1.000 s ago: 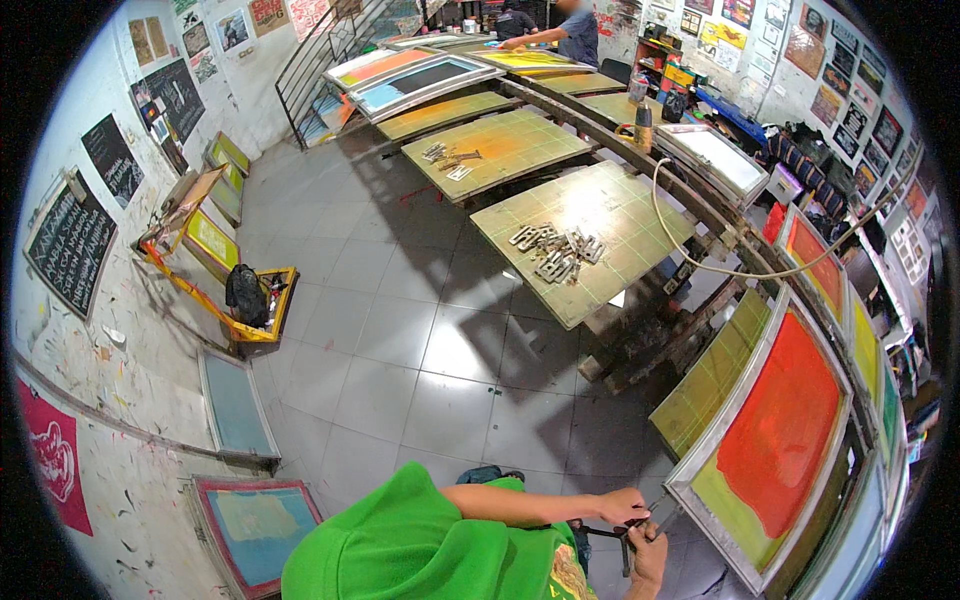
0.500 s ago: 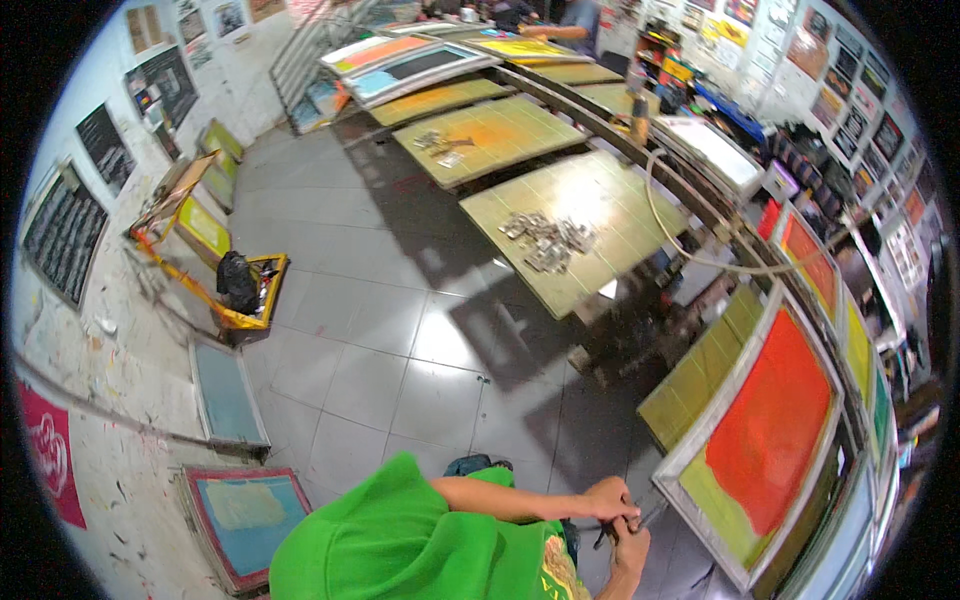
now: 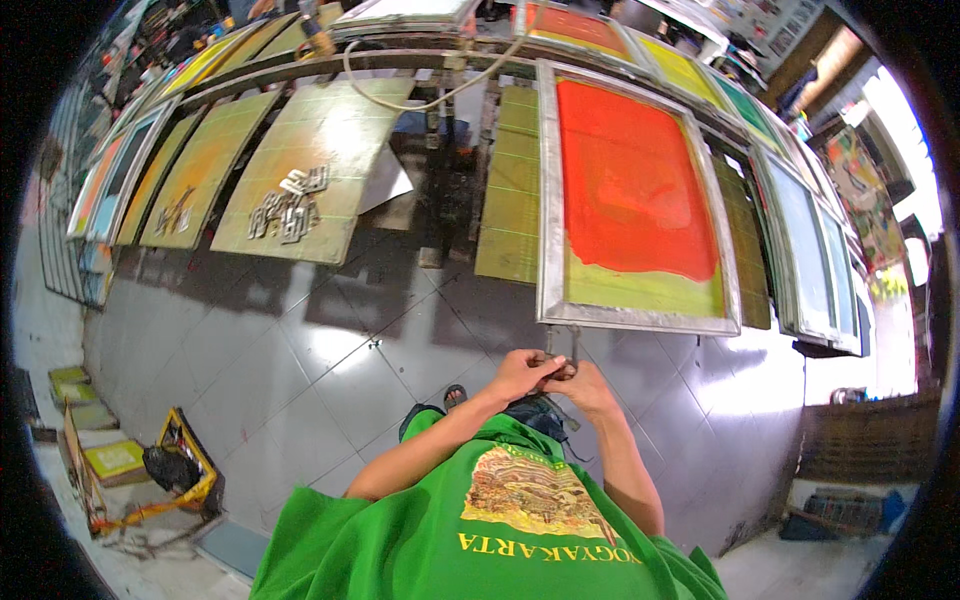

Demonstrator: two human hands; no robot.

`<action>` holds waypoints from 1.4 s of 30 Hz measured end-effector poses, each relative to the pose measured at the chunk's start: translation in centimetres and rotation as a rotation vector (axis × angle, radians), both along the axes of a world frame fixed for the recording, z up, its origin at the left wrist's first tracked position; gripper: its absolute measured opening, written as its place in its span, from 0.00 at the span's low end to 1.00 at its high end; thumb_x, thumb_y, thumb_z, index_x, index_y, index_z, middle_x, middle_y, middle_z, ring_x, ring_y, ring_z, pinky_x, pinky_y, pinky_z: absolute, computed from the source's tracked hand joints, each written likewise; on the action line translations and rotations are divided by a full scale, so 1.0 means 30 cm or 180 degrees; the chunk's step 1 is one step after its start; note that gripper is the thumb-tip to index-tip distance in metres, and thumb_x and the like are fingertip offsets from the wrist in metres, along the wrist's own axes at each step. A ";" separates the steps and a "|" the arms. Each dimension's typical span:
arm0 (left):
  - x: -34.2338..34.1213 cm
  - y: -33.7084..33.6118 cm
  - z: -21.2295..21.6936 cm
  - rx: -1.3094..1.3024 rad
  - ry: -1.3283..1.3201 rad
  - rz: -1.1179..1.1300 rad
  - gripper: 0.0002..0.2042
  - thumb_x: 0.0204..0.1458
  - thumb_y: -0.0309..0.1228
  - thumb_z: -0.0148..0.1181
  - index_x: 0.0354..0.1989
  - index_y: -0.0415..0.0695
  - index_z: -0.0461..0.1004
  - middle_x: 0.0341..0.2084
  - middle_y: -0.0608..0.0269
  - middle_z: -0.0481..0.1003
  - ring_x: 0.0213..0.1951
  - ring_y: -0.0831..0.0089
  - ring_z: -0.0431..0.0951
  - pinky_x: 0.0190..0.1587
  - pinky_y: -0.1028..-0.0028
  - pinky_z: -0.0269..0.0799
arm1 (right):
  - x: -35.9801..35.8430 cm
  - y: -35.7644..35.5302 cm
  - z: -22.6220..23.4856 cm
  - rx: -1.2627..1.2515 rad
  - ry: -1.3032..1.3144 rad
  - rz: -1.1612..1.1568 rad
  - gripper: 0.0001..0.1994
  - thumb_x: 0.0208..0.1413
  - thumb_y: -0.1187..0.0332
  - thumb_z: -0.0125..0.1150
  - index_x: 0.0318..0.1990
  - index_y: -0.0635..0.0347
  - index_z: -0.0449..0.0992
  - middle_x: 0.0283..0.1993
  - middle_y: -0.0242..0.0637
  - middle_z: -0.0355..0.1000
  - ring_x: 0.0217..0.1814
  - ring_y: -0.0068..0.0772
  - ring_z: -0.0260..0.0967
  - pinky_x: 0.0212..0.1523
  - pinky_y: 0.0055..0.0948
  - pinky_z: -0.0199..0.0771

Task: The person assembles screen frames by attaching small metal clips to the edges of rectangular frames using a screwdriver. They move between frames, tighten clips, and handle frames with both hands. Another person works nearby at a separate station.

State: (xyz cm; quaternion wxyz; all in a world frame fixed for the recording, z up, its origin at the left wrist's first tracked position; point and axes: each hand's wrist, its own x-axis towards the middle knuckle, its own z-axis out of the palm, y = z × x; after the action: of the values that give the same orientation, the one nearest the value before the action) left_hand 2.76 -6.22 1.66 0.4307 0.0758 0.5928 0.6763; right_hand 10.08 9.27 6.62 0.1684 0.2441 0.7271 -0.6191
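While the screen frame point(image 3: 640, 190) is met at its near edge, a small metal handle point(image 3: 562, 345) is gripped by the closed fingers of the left hand point(image 3: 522, 375) and the right hand point(image 3: 585, 385); open tiled floor point(image 3: 330, 370) is seen left.

Metal-framed rectangular printing screen point(image 3: 635, 190), red over yellow-green, ahead; blue-grey framed screen point(image 3: 812, 255) at right

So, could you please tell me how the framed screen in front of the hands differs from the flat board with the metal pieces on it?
The framed screen has a metal frame and a large orange-red patch over yellow-green; the board is frameless, dull olive-yellow. The screen carries nothing loose; the board holds scattered metal pieces. Both hands meet at the screen's near edge; the board lies away to the left. Both are rectangular.
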 end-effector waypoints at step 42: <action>0.018 -0.035 -0.024 -0.0168 0.0562 0.0598 0.12 0.52 0.36 0.74 0.30 0.38 0.84 0.23 0.66 0.82 0.26 0.83 0.76 0.30 0.74 0.73 | 0.044 -0.047 0.072 0.1244 0.0233 0.1169 0.15 0.58 0.59 0.66 0.35 0.64 0.74 0.27 0.42 0.70 0.29 0.35 0.65 0.36 0.38 0.69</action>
State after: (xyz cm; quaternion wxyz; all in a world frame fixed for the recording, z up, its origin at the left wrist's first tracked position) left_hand 3.29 -7.28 0.93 0.3135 0.0678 0.6504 0.6885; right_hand 11.40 7.86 8.77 0.2012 0.1134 0.8705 -0.4345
